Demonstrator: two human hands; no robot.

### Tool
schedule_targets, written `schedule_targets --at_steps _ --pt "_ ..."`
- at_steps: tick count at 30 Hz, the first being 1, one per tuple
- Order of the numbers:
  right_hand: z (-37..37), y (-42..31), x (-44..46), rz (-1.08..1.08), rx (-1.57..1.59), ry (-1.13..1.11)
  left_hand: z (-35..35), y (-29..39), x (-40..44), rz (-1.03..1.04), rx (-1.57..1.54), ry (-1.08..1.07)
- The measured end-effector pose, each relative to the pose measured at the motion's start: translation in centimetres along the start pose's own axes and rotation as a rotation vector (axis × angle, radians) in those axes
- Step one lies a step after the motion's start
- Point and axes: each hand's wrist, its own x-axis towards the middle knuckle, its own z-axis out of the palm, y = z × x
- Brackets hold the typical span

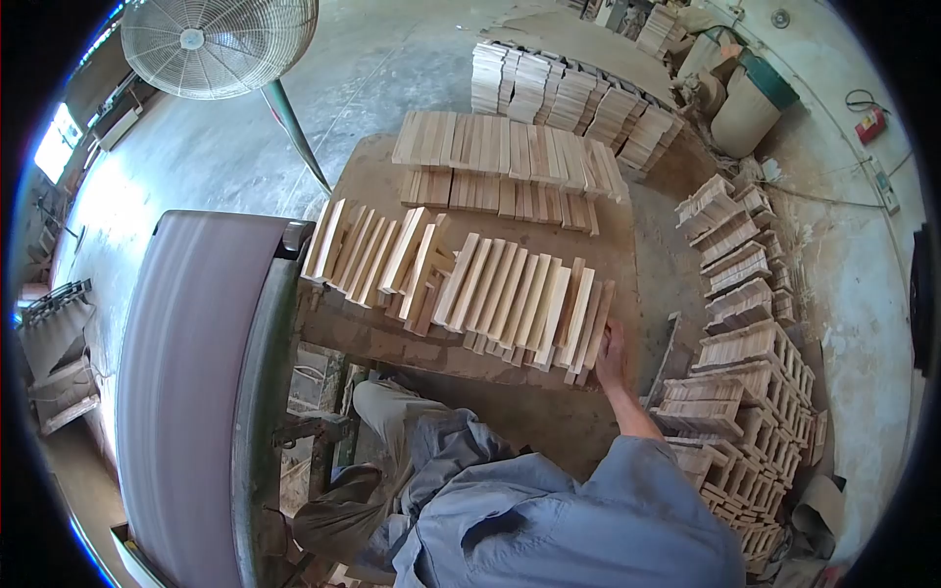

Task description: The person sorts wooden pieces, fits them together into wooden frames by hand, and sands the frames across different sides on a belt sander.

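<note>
At the right end of a row of upright wooden slats, my right hand bends around the outermost wooden slat. Its fingers are curled against the wood and partly hidden. The row runs across the near side of a brown worktable. Toward the left, some slats lean and cross unevenly over others beneath. My left hand is out of sight.
Wide sanding belt close on the left. More slats are stacked at the table's far side. Piled wood bundles line the right wall; stacks stand behind the table. A pedestal fan rises at upper left.
</note>
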Motion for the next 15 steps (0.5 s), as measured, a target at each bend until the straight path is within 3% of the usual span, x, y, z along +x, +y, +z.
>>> schedule_targets --at_steps 3,6,9,12,13,14,15 --pt "-2.0 0.8 0.0 -0.127 -0.202 0.186 0.6 1.8 -0.7 0.032 -0.077 -0.004" --pt "-4.6 -1.2 -0.1 -0.11 -0.304 0.289 1.9 4.1 -1.8 0.055 -0.177 -0.005" --pt "-5.5 -3.6 1.5 -0.078 -0.184 0.406 2.8 6.6 -2.2 0.054 -0.296 0.048" --pt "-4.1 -10.7 3.6 -0.052 0.074 0.332 3.4 9.2 -2.3 0.051 -0.414 0.11" --pt "-2.4 -9.4 5.1 0.015 -0.032 0.27 3.4 9.9 -2.4 0.049 -0.448 0.127" --pt "-0.3 -8.7 6.0 -0.131 -0.167 0.219 3.0 10.9 -2.8 0.045 -0.48 0.142" --pt "0.6 -21.3 4.1 -0.357 0.101 0.211 2.8 11.9 -2.8 0.026 -0.496 0.157"
